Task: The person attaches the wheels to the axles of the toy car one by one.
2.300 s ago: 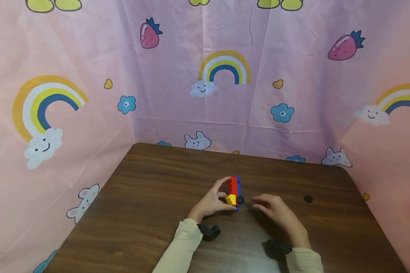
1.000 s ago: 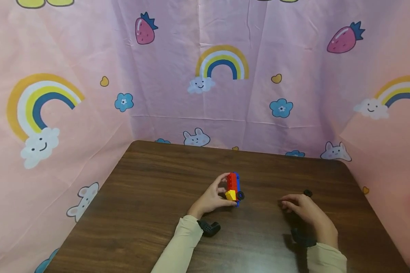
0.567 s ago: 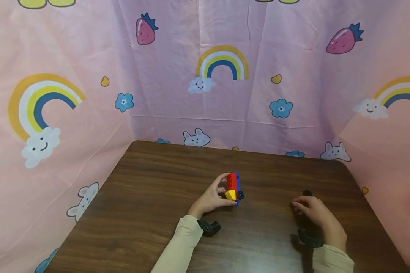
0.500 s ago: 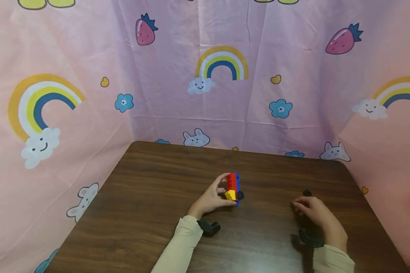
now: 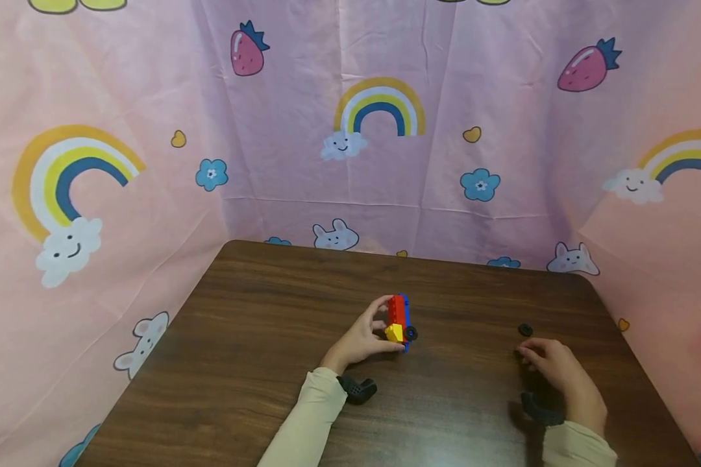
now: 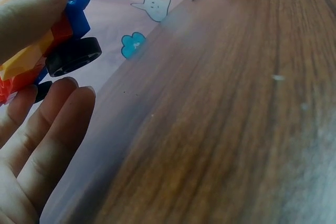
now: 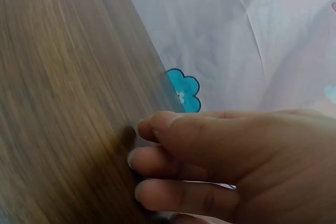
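Note:
My left hand (image 5: 356, 342) grips a toy car (image 5: 396, 312) of red, yellow and blue building bricks between thumb and fingers, above the table. A black wheel (image 6: 73, 56) sits on the car's blue base in the left wrist view, beside the yellow brick. A loose black wheel (image 5: 525, 330) lies on the table at the right. Just in front of this wheel is my right hand (image 5: 563, 371), its fingers loosely bent, with nothing seen between them. In the right wrist view, its fingertips (image 7: 149, 162) hover close to the wood; the loose wheel is not clearly visible there.
The brown wooden table (image 5: 304, 285) has rounded far corners. A pink and lilac cloth (image 5: 292, 162) printed with rainbows and rabbits hangs behind and along both sides. Black devices (image 5: 359, 390) are worn at both wrists.
My right hand has moved from beside the toy car rightward to the loose wheel, edging further right in the last half second. The left hand keeps holding the car nearly still.

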Demonstrator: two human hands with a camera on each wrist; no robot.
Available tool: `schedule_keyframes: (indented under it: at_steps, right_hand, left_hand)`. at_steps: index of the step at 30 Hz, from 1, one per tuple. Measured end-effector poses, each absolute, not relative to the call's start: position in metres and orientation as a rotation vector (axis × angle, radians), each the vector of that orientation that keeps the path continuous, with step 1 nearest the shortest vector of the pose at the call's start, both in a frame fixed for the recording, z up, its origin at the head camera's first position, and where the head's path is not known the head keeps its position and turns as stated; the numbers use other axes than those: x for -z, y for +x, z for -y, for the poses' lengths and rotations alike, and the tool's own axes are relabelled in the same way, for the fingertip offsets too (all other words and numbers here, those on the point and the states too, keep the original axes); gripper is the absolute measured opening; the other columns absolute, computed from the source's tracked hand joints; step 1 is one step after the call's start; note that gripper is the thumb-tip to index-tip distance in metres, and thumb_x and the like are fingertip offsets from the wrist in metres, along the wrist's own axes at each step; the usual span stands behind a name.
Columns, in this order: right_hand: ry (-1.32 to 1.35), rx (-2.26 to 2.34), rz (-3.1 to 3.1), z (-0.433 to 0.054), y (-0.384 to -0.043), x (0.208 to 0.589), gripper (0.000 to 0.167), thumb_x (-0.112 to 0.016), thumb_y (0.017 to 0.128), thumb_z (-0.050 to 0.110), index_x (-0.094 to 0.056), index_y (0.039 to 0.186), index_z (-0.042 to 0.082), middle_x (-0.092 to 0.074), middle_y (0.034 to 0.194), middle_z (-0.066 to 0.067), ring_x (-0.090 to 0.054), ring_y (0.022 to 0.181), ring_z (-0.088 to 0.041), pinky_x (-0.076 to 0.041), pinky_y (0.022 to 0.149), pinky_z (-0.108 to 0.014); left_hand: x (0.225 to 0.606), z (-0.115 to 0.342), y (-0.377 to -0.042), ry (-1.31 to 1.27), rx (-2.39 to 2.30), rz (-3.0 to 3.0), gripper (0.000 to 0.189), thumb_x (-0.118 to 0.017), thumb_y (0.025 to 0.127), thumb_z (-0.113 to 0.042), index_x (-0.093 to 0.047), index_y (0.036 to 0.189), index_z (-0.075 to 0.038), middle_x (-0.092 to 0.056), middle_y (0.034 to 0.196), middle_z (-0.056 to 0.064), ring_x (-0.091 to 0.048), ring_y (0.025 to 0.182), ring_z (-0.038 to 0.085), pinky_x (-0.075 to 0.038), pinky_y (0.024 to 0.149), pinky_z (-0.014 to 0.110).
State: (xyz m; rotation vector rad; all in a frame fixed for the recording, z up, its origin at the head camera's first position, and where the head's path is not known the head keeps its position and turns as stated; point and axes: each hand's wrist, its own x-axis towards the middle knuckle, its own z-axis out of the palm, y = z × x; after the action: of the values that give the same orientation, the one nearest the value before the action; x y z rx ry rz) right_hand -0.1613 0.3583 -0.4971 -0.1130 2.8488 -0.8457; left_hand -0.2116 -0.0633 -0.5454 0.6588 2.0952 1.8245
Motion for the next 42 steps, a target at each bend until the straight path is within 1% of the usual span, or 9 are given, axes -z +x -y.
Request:
schedule_keyframes:
  at_steps: [6,12,15,19,21,23,27,34,42]
  right_hand:
    - [-0.071,0.832,-2.901,-0.364,-0.159,0.499,0.019,-0.063,0.103,0.013,-0.073,0.108,-0.002,-0.076,0.085,-0.007,-0.069,0.072,-0.015,-0.051,0.065,-0.033]
    - [0.006,0.805,-2.923,-0.369,-0.158,0.499,0.024,-0.059,0.106,0.017,-0.071,0.111,-0.003,-0.076,0.086,-0.009,-0.066,0.073,-0.014,-0.049,0.065,-0.033]
    - [0.012,0.792,-2.960,-0.372,-0.158,0.500,0.024,-0.059,0.106,0.016,-0.071,0.110,-0.003,-0.075,0.085,-0.010,-0.066,0.073,-0.015,-0.048,0.066,-0.034]
    - [-0.004,0.758,-3.019,-0.375,-0.159,0.503,0.023,-0.059,0.105,0.015,-0.071,0.110,-0.004,-0.075,0.097,-0.022,-0.071,0.088,-0.037,-0.054,0.077,-0.050]
    - [-0.002,0.743,-3.033,-0.377,-0.160,0.505,0.024,-0.059,0.105,0.015,-0.071,0.112,-0.005,-0.073,0.109,-0.030,-0.069,0.101,-0.049,-0.054,0.087,-0.059]
    - [0.003,0.750,-3.028,-0.380,-0.161,0.507,0.025,-0.058,0.105,0.014,-0.069,0.116,-0.006,-0.070,0.117,-0.033,-0.065,0.109,-0.054,-0.051,0.091,-0.065]
    - [0.016,0.773,-3.001,-0.384,-0.160,0.513,0.030,-0.057,0.106,0.013,-0.064,0.125,-0.010,-0.068,0.116,-0.033,-0.065,0.106,-0.050,-0.052,0.090,-0.063]
    - [-0.010,0.801,-3.096,-0.381,-0.157,0.524,0.035,-0.062,0.102,0.010,-0.061,0.128,-0.012,-0.066,0.102,-0.024,-0.064,0.092,-0.034,-0.051,0.076,-0.042]
    - [-0.013,0.811,-3.140,-0.377,-0.158,0.529,0.038,-0.062,0.102,0.012,-0.058,0.132,-0.012,-0.063,0.108,-0.029,-0.061,0.095,-0.036,-0.050,0.080,-0.048]
  left_hand:
    - [0.547,0.064,-0.212,0.652,-1.835,-2.084,0.100,-0.088,0.086,-0.017,-0.024,0.162,-0.035,-0.039,0.154,0.014,-0.069,0.106,0.019,-0.059,0.089,0.032]
    - [0.547,0.063,-0.213,0.638,-1.822,-2.097,0.101,-0.088,0.085,-0.019,-0.025,0.160,-0.042,-0.040,0.152,0.012,-0.070,0.104,0.018,-0.060,0.091,0.033]
    - [0.547,0.063,-0.214,0.652,-1.818,-2.103,0.101,-0.088,0.086,-0.019,-0.025,0.161,-0.041,-0.041,0.151,0.012,-0.070,0.104,0.018,-0.060,0.090,0.033]
    - [0.545,0.063,-0.214,0.658,-1.824,-2.092,0.101,-0.088,0.086,-0.018,-0.024,0.161,-0.039,-0.042,0.151,0.010,-0.070,0.105,0.019,-0.060,0.091,0.033]
    - [0.545,0.064,-0.213,0.650,-1.825,-2.090,0.100,-0.088,0.086,-0.019,-0.025,0.161,-0.040,-0.042,0.151,0.010,-0.070,0.106,0.019,-0.060,0.092,0.034]
    - [0.546,0.064,-0.212,0.642,-1.825,-2.089,0.099,-0.087,0.086,-0.019,-0.025,0.160,-0.042,-0.041,0.151,0.010,-0.070,0.108,0.020,-0.060,0.094,0.035]
    - [0.548,0.064,-0.211,0.628,-1.817,-2.091,0.098,-0.087,0.087,-0.020,-0.026,0.159,-0.044,-0.041,0.152,0.010,-0.069,0.114,0.022,-0.060,0.098,0.039]
    - [0.550,0.064,-0.211,0.635,-1.806,-2.093,0.097,-0.087,0.087,-0.023,-0.026,0.158,-0.046,-0.041,0.154,0.011,-0.069,0.116,0.022,-0.059,0.101,0.043]
    - [0.552,0.064,-0.213,0.643,-1.798,-2.103,0.097,-0.087,0.087,-0.024,-0.025,0.158,-0.047,-0.042,0.152,0.010,-0.070,0.114,0.021,-0.058,0.102,0.042]
